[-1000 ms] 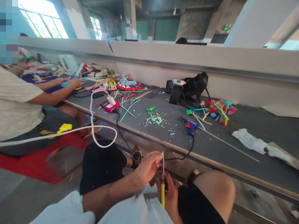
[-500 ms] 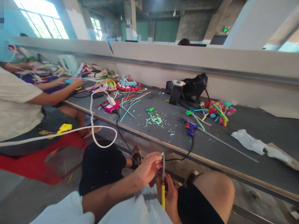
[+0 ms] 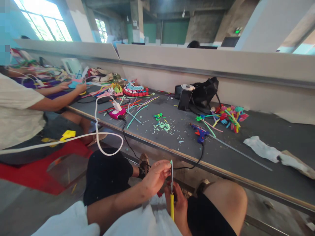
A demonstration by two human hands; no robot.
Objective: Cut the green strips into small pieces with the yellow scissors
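Observation:
Above my lap, my left hand (image 3: 157, 177) pinches a small green piece (image 3: 171, 162) between thumb and fingertips. My right hand (image 3: 177, 201) is closed on yellow-handled scissors (image 3: 172, 206), whose blades point up and reach the green piece. The blades look together, seen nearly edge-on. On the grey table (image 3: 152, 137) beyond lie a scatter of pale green clippings (image 3: 164, 126) and a small green cluster (image 3: 158, 116). A blue glue gun (image 3: 201, 133) rests to the right of the clippings.
Pipe cleaners (image 3: 137, 113) and a pink power adapter (image 3: 117, 113) lie left. A black bag (image 3: 205, 93), phone (image 3: 185, 100), colourful bundle (image 3: 232, 117) and white wrap (image 3: 262, 149) are right. A white cable (image 3: 97, 121) loops before the table. Another person (image 3: 19, 108) sits left.
The person on the left has tilted the light-blue and pink item in their hands more upright. My own hands and the scissors have barely moved.

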